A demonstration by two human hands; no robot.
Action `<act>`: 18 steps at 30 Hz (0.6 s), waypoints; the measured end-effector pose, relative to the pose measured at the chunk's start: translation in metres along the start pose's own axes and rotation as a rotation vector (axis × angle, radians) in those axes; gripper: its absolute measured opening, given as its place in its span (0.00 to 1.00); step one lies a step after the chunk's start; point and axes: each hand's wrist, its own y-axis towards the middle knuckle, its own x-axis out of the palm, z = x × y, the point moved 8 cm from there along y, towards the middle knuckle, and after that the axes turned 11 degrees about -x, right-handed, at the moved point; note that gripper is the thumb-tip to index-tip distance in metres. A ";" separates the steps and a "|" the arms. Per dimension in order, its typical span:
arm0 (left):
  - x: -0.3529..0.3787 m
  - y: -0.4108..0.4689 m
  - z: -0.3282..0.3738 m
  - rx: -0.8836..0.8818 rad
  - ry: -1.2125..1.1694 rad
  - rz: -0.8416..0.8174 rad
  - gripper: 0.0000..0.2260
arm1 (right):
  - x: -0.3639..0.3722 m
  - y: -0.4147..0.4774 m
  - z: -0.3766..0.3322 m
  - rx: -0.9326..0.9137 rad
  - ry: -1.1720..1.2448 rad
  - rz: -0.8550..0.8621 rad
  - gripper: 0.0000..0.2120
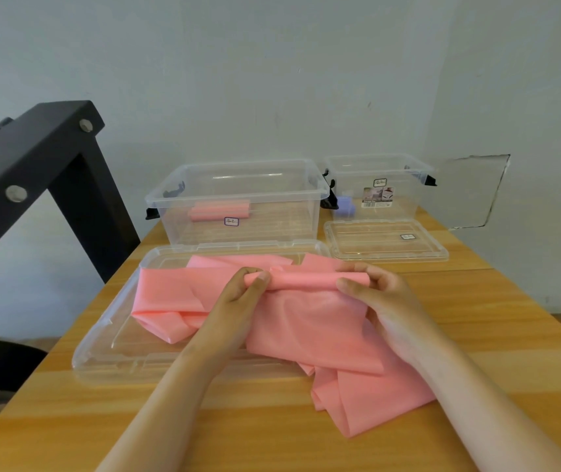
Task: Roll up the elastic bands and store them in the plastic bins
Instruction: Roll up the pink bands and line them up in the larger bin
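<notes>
A long pink elastic band point(309, 321) lies crumpled across the wooden table and a clear lid. Its far end is wound into a thin roll. My left hand point(238, 301) pinches the roll's left end and my right hand point(377, 301) grips its right end. Behind stands a large clear bin point(238, 199) holding two rolled pink bands point(219, 211). A smaller clear bin point(379, 187) to its right holds a rolled purple band point(345, 206).
The large bin's lid point(108, 349) lies flat under the band at front left. The small bin's lid point(386, 243) lies in front of its bin. A black metal frame point(44, 172) rises at the left. The wooden table point(497, 301) ends against the wall.
</notes>
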 end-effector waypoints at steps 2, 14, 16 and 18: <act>0.001 0.000 0.000 -0.003 0.012 -0.005 0.10 | -0.001 0.000 -0.002 -0.023 -0.047 -0.013 0.14; -0.008 0.002 0.001 -0.019 -0.132 -0.025 0.02 | -0.003 0.001 -0.004 -0.088 -0.096 -0.011 0.10; -0.007 0.002 0.001 -0.013 -0.142 -0.047 0.02 | -0.004 0.002 -0.003 -0.087 -0.107 -0.015 0.10; -0.005 0.003 0.000 -0.021 -0.162 -0.074 0.03 | -0.006 0.003 -0.002 -0.079 -0.111 -0.018 0.09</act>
